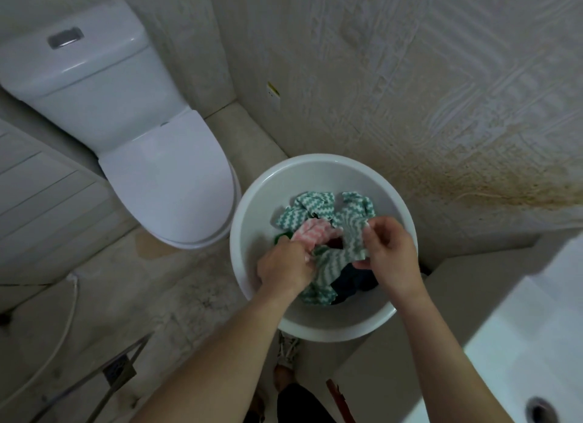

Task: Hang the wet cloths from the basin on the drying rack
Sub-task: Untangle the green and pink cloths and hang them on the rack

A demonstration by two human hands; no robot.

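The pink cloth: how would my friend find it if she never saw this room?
Right of the white toilet stands a round white basin holding a heap of cloths. The pink cloth lies in that heap, just beyond the left hand. It is the only pink and white one; its neighbours are green zigzag cloths.

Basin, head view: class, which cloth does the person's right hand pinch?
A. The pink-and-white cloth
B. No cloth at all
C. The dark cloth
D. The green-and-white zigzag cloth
D: the right hand pinches an edge of the green-and-white zigzag cloth over the basin, while the pink-and-white cloth lies over by the left hand.
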